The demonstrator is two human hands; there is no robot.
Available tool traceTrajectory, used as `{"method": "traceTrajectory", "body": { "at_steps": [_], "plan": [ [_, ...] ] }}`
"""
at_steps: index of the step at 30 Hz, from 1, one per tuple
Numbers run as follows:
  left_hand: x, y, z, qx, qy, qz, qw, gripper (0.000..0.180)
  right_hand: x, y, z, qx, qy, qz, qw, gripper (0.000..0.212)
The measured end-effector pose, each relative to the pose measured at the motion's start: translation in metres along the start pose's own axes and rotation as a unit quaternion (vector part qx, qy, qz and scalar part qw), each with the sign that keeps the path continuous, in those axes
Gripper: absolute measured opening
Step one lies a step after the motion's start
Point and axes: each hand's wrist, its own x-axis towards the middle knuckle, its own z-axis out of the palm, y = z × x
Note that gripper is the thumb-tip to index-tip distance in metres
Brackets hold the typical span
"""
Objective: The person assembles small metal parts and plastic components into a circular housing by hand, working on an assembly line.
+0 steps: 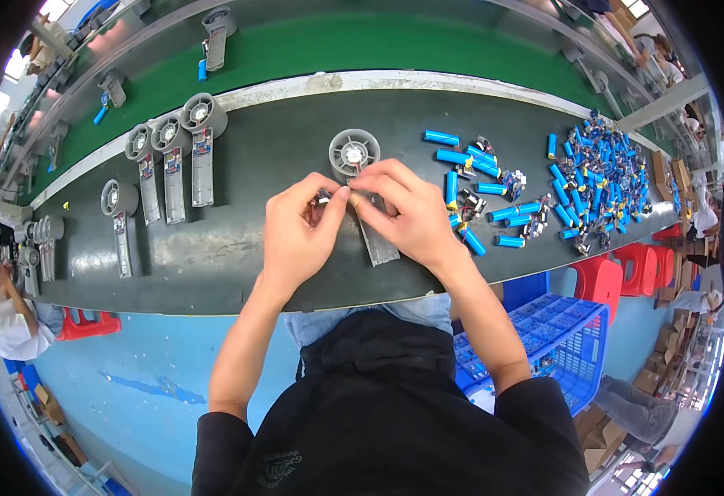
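Observation:
Right in front of me lies a grey handheld fan housing (pixel 354 153), its round head away from me and its trough-shaped handle (pixel 381 248) toward me. My left hand (pixel 296 236) is closed on a small electronic part (pixel 321 198), dark with silvery bits and mostly covered by the fingers. Over the joint of head and handle, my right hand (pixel 416 217) is closed in a pinch, its fingertips almost meeting the left ones. Whatever is between the right fingertips is too small to make out; a thin wire seems to run near them.
Blue cylindrical batteries with wired boards (pixel 482 165) lie right of my hands, beside a bigger heap (pixel 597 182). Several fan housings (pixel 201 157) stand at the left. Beyond runs a green conveyor belt (pixel 321 50). A blue crate (pixel 573 331) and red stools (pixel 597 285) are below the table.

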Motion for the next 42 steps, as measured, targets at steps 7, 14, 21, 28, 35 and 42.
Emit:
{"method": "traceTrajectory", "body": {
  "at_steps": [7,14,21,28,35,42],
  "plan": [
    [-0.006,-0.002,-0.002,-0.207,-0.040,-0.119,0.970,0.009,-0.003,0.009,0.011,-0.065,0.047,-0.063,0.995,0.018],
    [-0.017,-0.002,-0.001,-0.124,0.007,-0.002,0.992,0.030,-0.003,0.007,0.016,-0.026,0.068,-0.020,0.997,0.015],
    [-0.020,-0.012,0.009,-0.117,0.032,0.039,0.992,0.033,-0.004,0.006,0.018,0.001,0.078,-0.028,0.997,0.013],
    [-0.021,-0.017,0.012,-0.110,0.041,0.043,0.992,0.032,-0.003,0.008,0.019,-0.003,0.087,-0.037,0.996,0.013],
    [-0.017,-0.023,0.001,-0.008,0.004,0.125,0.992,0.036,0.000,0.016,0.014,-0.022,0.057,-0.116,0.991,0.019],
    [-0.009,-0.018,-0.009,0.033,-0.037,0.154,0.987,0.037,0.000,0.016,0.014,-0.025,0.062,-0.145,0.987,0.024]
  ]
}}
